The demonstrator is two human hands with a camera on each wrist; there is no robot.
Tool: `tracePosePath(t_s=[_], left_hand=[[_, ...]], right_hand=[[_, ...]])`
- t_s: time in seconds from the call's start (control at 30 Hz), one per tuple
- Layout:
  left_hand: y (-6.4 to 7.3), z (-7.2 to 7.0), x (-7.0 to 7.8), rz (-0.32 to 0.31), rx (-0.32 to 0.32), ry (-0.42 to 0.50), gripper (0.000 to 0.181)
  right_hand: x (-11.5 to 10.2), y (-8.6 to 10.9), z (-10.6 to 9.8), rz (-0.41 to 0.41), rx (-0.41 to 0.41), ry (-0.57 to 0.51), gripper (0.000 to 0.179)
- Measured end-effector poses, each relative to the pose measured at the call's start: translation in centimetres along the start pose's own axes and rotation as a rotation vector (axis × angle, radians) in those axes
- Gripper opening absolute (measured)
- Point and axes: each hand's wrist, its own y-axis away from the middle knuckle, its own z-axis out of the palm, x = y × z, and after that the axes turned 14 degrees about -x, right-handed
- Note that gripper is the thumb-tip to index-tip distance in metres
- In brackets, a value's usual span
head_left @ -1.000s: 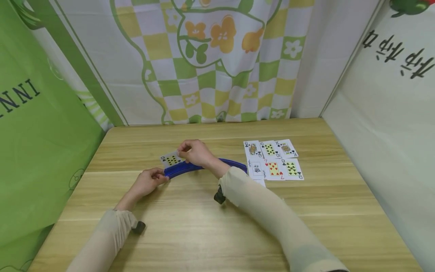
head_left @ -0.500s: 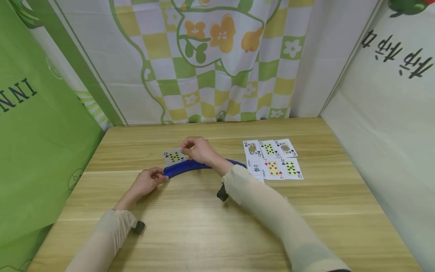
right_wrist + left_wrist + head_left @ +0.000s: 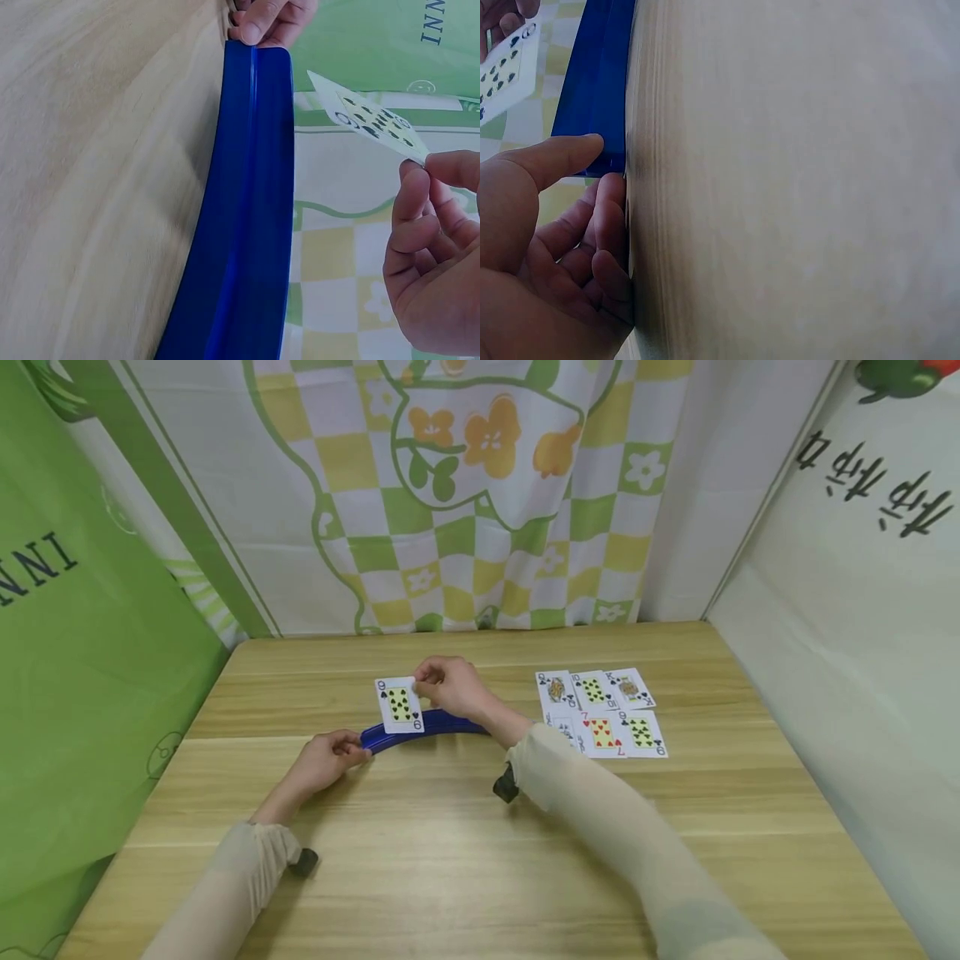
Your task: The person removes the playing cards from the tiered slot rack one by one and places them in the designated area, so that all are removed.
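My right hand point(image 3: 459, 687) pinches a nine of spades point(image 3: 400, 706) between thumb and fingers at its right edge, face toward me. The card is raised near the curved blue card holder point(image 3: 442, 724) and overlaps its left part in the head view. In the right wrist view the nine of spades point(image 3: 375, 124) stands apart from the card holder point(image 3: 247, 195), whose groove shows no card along the visible stretch. My left hand point(image 3: 327, 762) grips the holder's left end, the thumb point(image 3: 577, 152) on its face and the fingers curled at the end. My right forearm hides the holder's right end.
Several face-up cards lie in two rows on the wooden table point(image 3: 420, 877), right of the holder. Among them are a king point(image 3: 632, 687), a seven of hearts point(image 3: 602, 733) and a nine of clubs point(image 3: 642, 733). A patterned curtain point(image 3: 487, 527) hangs behind the table.
The right hand has lifted the nine of spades from low behind the holder, shifting it right and turning it more upright toward me. The left hand has stayed at the holder's end.
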Motion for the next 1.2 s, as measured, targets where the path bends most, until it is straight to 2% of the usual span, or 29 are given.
tracePosePath(t_s=[0.4,0.73,0.97,1.2], left_hand=[[0.1,0.1,-0.2,0.007,-0.004,-0.014,0.037],[0.0,0.0,-0.2,0.022,-0.003,-0.019,0.037],[0.1,0.0,0.0,0.049,0.008,-0.015,0.034],[0.3,-0.1,0.0,0.047,-0.005,-0.025,0.036]], right_hand=[[0.5,2.2,-1.7,0.021,-0.009,-0.032,0.015],[1.2,3.6,-2.8,0.038,0.019,-0.039,0.016],[1.7,4.5,-3.6,0.076,0.026,-0.047,0.015],[2.3,5.6,-4.5,0.107,0.033,-0.031,0.017]])
